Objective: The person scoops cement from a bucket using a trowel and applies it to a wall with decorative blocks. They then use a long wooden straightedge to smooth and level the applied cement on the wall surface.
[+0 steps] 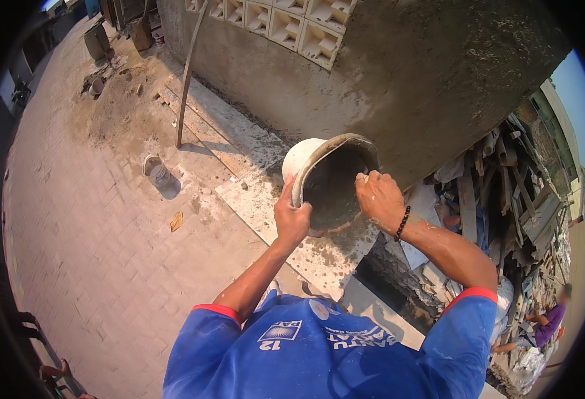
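Note:
A white bucket [300, 158] coated with grey mortar is tilted on its side, its dark mouth turned toward me. My left hand [292, 216] grips its left rim, thumb on the near side. My right hand [380, 198], with a dark beaded bracelet on the wrist, is closed at the bucket's right side, over the mouth. What its fingers hold is hidden. Wet grey mortar smears the inside wall. Beneath the bucket lies a pale board [319, 269] spotted with grey mortar.
A plastered wall [399, 86] with pale vent blocks [286, 30] rises ahead. A wooden pole [189, 80] leans there. On the left paving stand a small bucket [154, 166] and a sand heap [116, 116]. Scrap wood [505, 186] fills the right, where a person [548, 322] sits.

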Available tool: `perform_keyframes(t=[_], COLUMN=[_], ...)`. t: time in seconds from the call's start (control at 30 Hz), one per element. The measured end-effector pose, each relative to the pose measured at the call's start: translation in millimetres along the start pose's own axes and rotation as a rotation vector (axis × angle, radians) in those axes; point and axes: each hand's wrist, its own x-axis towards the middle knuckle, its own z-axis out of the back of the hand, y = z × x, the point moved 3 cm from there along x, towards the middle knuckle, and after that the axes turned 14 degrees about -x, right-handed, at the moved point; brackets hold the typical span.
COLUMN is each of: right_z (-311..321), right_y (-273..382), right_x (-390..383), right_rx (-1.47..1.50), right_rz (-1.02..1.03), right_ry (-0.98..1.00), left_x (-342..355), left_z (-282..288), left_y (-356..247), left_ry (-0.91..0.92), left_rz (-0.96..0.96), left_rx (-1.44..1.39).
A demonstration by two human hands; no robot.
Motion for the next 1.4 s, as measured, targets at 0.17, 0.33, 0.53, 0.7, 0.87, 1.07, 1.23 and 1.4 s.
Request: perform_keyframes(t=[0.17,0.33,0.53,0.7,0.87,1.07,1.23,1.4], right_z=[-14,-29,-110,-123,-114,-95,-53,-18], right_y=[8,0,25,87,98,38,-39,-96], right_x=[19,20,-5,-25,-38,-31,-25,-19], right_rx=[0.120,0.387,0.890,1.426,1.602,1.408,1.230,1.135], right_rz=[-0.006,0.181,0.130,-0.153,-0.112,-0.001,0.078,0.076], right_ry=[0.007,-0.017,-0.078,0.351,0.431,0.247,0.104,0.162], left_x=[-3,-7,-7,5,23,28,14,-13], left_z=[-8,8,8,19,45,68,103,134], left_y=[-33,-42,-62,-55,-30,-16,20,36], left_ry=[0.040,0.051,0.215,0.113,-0.064,-0.190,-0.321,-0.408], left_rz=[-0.087,-0.306,-0.326,-0.213,0.098,0.101,0.129,0.128], left_rx=[0.132,0.409,0.509,0.432,0.259,0.033,0.110,0.212])
